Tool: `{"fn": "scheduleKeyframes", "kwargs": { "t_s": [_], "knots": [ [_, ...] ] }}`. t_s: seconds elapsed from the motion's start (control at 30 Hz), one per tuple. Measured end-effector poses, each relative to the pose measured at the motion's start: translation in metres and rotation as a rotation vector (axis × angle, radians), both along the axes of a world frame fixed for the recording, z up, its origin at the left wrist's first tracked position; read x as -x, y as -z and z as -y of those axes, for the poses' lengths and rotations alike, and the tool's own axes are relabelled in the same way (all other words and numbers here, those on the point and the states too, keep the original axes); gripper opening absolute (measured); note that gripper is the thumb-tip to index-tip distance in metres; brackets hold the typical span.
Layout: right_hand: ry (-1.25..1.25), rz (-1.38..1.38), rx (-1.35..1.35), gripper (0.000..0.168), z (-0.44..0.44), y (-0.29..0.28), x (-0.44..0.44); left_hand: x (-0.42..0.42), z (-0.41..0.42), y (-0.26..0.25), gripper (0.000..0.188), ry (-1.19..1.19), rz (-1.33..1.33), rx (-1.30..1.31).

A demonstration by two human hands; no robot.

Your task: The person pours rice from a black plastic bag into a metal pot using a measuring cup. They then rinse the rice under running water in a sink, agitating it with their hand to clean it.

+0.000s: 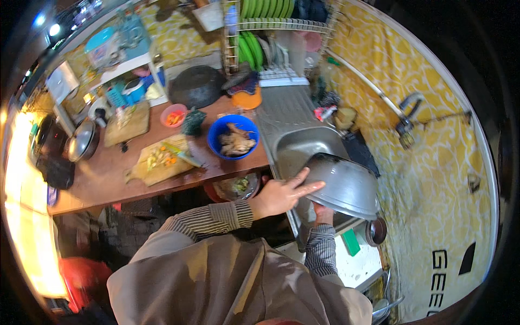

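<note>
A large metal basin (345,185) is tilted over the stainless steel sink (308,140), its rounded outside facing up and to the right. My right hand (323,213) grips its lower rim; the fingers beneath are hidden. My left hand (284,193) lies at its left rim with two fingers spread and pointing right; whether it grips the rim is unclear. Left of the sink, a blue bowl (210,142) holds raw-looking meat pieces. Beside it a knife (189,158) rests on a wooden cutting board (154,178) with chopped vegetables.
A pink bowl (163,118) of orange-red pieces, a second board (138,130) and a dark pan (197,87) stand on the wooden counter (97,185). Dish racks (284,26) rise behind the sink. A faucet (406,130) juts from the right wall. A green sponge (350,242) lies near the right forearm.
</note>
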State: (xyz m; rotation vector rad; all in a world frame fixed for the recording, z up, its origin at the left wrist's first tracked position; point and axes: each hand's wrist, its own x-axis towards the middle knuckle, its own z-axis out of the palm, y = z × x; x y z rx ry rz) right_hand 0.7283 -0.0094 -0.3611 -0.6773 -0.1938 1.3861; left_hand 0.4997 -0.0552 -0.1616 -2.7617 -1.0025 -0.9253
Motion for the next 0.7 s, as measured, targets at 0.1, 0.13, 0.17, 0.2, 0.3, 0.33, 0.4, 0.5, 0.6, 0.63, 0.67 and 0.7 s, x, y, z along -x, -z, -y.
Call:
{"fn": "scheduleKeyframes", "kwargs": {
  "t_s": [0.1, 0.13, 0.17, 0.2, 0.3, 0.33, 0.4, 0.5, 0.6, 0.63, 0.67, 0.7],
  "knots": [
    [0.005, 0.120, 0.075, 0.038, 0.011, -0.010, -0.002, 0.010, 0.011, -0.011, 0.071, -0.023, 0.052, 0.030],
    [0.016, 0.160, 0.095, 0.038, 0.015, -0.014, -0.001, 0.017, 0.014, -0.019, 0.071, -0.042, 0.039, 0.076],
    [0.024, 0.200, 0.116, 0.039, 0.018, -0.017, 0.001, 0.025, 0.017, -0.025, 0.070, -0.061, 0.028, 0.123],
    [0.028, 0.256, 0.145, 0.041, 0.020, -0.025, 0.007, 0.035, 0.019, -0.025, 0.069, -0.057, 0.073, 0.196],
    [0.044, 0.300, 0.180, 0.044, 0.034, -0.064, 0.036, 0.070, 0.027, -0.034, 0.067, -0.098, 0.227, 0.344],
    [0.048, 0.332, 0.148, 0.050, 0.036, -0.076, 0.047, 0.086, 0.031, -0.040, 0.069, -0.092, 0.261, 0.401],
    [0.077, 0.381, 0.123, 0.046, 0.043, -0.097, 0.076, 0.118, 0.039, -0.042, 0.072, -0.107, 0.369, 0.403],
    [0.157, 0.559, 0.163, 0.037, 0.050, -0.119, 0.121, 0.179, 0.052, -0.043, 0.079, -0.092, 0.496, 0.533],
    [0.107, 0.790, 0.049, 0.024, 0.058, -0.149, 0.194, 0.259, 0.068, -0.039, 0.082, -0.232, 0.592, 0.751],
    [0.065, 0.895, 0.002, 0.022, 0.061, -0.159, 0.219, 0.287, 0.073, -0.030, 0.083, -0.188, 0.719, 0.801],
    [0.018, 0.978, -0.030, 0.022, 0.061, -0.169, 0.248, 0.316, 0.077, -0.022, 0.084, -0.143, 0.850, 0.845],
    [-0.021, 1.062, -0.054, 0.021, 0.061, -0.177, 0.273, 0.346, 0.091, -0.032, 0.086, -0.089, 1.006, 1.025]
  ]
}}
